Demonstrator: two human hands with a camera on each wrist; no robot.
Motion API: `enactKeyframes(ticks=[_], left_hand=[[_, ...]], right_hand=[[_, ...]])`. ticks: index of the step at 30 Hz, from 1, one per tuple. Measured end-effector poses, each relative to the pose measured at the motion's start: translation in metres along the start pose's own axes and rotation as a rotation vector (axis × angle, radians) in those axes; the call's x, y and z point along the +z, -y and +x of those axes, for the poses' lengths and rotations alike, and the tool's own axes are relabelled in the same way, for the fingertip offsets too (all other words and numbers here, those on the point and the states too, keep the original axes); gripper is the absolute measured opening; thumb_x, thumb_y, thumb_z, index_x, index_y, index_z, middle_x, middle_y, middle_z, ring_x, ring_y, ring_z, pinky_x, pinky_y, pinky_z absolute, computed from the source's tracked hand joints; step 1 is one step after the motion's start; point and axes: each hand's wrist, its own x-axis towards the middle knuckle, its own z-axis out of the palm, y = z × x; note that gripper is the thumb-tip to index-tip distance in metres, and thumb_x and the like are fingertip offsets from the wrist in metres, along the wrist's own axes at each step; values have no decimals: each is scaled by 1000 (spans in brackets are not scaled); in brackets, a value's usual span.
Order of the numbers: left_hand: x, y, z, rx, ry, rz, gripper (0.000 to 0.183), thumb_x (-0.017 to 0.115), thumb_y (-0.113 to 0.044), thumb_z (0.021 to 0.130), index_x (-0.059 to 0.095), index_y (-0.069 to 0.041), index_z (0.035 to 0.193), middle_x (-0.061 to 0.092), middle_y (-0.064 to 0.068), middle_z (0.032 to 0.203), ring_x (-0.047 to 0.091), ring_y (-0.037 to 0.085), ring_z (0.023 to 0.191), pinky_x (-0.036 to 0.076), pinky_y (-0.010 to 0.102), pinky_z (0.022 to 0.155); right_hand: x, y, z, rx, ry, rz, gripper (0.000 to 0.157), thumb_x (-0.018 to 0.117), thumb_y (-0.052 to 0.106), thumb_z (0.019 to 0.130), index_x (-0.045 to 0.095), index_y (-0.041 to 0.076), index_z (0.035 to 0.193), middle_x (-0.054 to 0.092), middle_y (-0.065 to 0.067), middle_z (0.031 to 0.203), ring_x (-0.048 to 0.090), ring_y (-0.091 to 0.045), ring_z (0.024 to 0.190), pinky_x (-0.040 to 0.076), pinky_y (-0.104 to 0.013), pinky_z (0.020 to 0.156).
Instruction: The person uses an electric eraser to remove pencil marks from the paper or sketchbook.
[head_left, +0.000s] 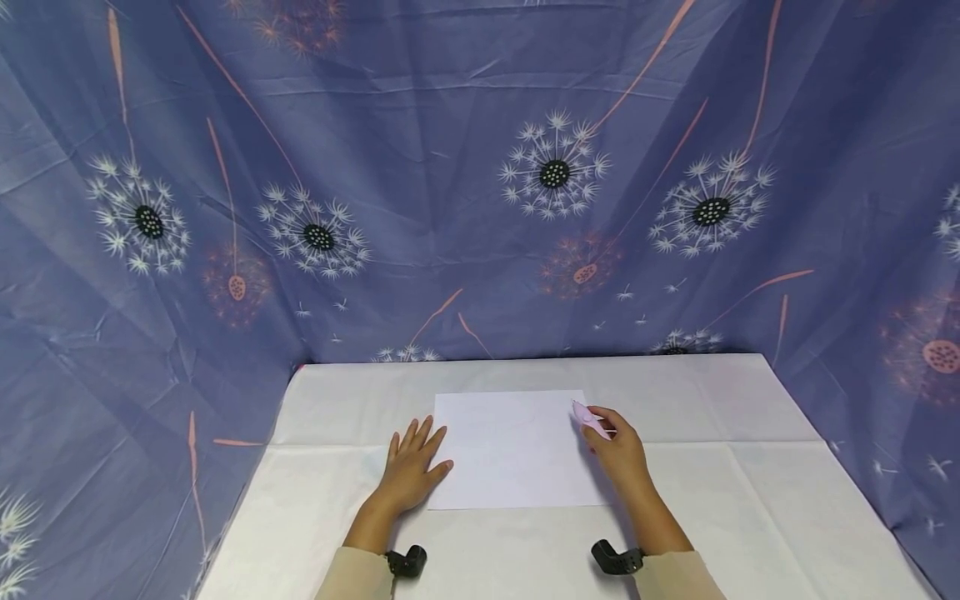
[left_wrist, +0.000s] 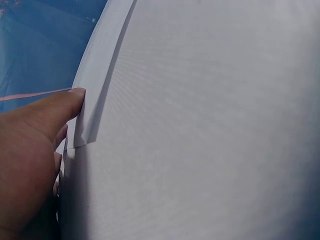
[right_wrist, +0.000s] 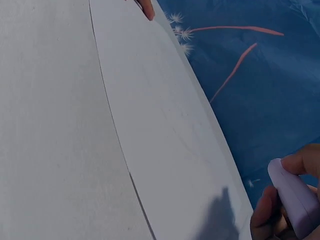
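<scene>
A blank white sheet of paper [head_left: 513,454] lies flat on the table. My left hand [head_left: 411,475] rests at its left edge with the fingers spread, and the thumb reaches onto the sheet. In the left wrist view, the thumb [left_wrist: 67,107] is beside the paper's corner [left_wrist: 92,120]. Over the sheet's right side, my right hand [head_left: 618,450] holds a small lilac plastic tool [head_left: 588,418] with a narrow tip pointing away to the left. Up close in the right wrist view, the lilac tool [right_wrist: 295,200] has a smooth rounded body between thumb and fingers; its exact kind is unclear.
White cloth covers the table [head_left: 750,483], with fold lines across it. A blue dandelion-print curtain [head_left: 450,167] hangs behind the table and along both sides. Black wrist cameras, left [head_left: 407,562] and right [head_left: 617,558], sit at the sleeve ends.
</scene>
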Motion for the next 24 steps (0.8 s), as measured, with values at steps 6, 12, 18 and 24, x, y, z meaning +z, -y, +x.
enactKeyframes(ticks=[6, 12, 18, 24], left_hand=[[0, -2, -1, 3, -5, -6, 63, 57, -40, 101, 42, -13, 155, 22, 16, 168, 11, 42, 157, -1, 66, 124], [0, -2, 0, 2, -8, 2, 63, 58, -39, 101, 42, -13, 155, 22, 16, 168, 11, 42, 158, -1, 65, 124], [0, -2, 0, 3, -14, -2, 62, 58, -39, 101, 42, -13, 155, 23, 16, 168, 11, 42, 158, 0, 65, 124], [0, -3, 0, 5, -19, -10, 62, 59, -38, 100, 43, -12, 155, 24, 16, 168, 12, 43, 157, 0, 66, 124]], right_hand=[[-10, -12, -1, 1, -37, -126, 41, 67, 20, 96, 61, 11, 136, 66, -15, 112, 56, -9, 87, 47, -19, 71], [-17, -24, -2, 3, -77, -187, 41, 66, 18, 96, 61, 11, 136, 64, -14, 111, 54, -14, 88, 44, -22, 73], [-23, -31, -4, -10, -118, -249, 42, 64, 18, 96, 60, 9, 137, 61, -17, 112, 56, -24, 93, 44, -29, 77], [-26, -39, -4, -37, -156, -275, 42, 65, 13, 94, 61, 3, 134, 62, -23, 116, 59, -33, 105, 45, -38, 85]])
